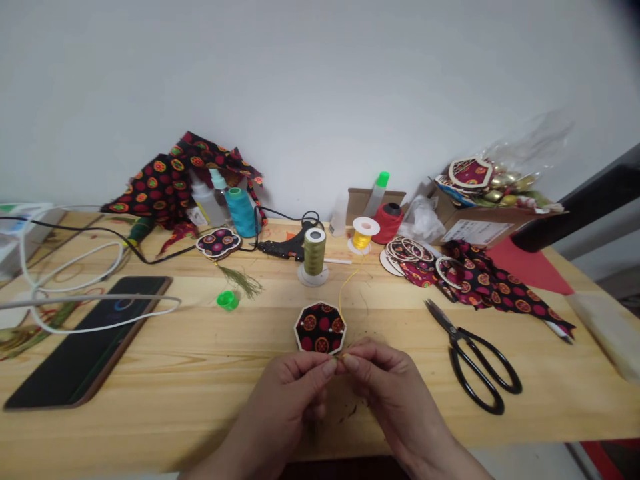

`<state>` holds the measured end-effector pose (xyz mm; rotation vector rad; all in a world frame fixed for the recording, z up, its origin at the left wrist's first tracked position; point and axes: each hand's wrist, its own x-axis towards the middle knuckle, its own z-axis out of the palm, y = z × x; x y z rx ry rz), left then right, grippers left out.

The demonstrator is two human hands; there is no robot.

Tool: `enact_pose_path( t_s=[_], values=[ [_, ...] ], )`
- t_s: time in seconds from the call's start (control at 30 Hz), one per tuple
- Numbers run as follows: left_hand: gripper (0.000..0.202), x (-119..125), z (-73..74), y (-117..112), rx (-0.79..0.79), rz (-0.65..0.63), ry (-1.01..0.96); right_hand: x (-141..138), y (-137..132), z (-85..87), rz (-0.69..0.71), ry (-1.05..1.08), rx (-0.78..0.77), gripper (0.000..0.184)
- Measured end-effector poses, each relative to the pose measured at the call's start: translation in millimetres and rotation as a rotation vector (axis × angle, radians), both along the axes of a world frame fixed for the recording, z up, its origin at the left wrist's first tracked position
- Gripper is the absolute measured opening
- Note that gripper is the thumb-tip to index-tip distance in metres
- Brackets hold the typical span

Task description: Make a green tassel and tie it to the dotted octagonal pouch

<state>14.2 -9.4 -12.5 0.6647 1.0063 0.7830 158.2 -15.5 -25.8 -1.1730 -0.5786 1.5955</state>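
Note:
Both of my hands meet at the near edge of an octagonal fabric ornament point(321, 327) with a pale wooden rim and dark patterned cloth. My left hand point(297, 387) pinches thumb to forefinger, and my right hand point(383, 377) does the same, their tips touching or nearly so. A yellow thread point(342, 293) runs from the yellow thread spool point(364, 237) down past the ornament's right side toward my fingers. What lies between the fingertips is mostly hidden; it appears to be the thread. Beyond the ornament, an olive thread spool point(315, 253) stands upright.
Black-handled scissors point(473, 357) lie open at the right. A phone point(90, 343) with white cables point(105, 327) is at the left. Further back are a green cap point(227, 301), a glue gun point(287, 247), a teal spool point(241, 213), patterned cloth point(165, 180) and a cardboard box point(470, 223).

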Motion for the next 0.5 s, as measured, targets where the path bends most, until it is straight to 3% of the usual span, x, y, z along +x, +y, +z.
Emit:
enact_pose_path(
  t_s=[0.17,0.5],
  values=[
    [0.026,-0.2,-1.3,0.1,-0.005,0.002,-0.014,-2.7,-1.0,2.6,-0.024,0.044,-0.031,0.018],
    [0.025,-5.6,-8.4,-3.5,0.017,-0.014,0.008,2.1,-2.6,-0.4,0.059,0.055,-0.05,0.019]
  ],
)
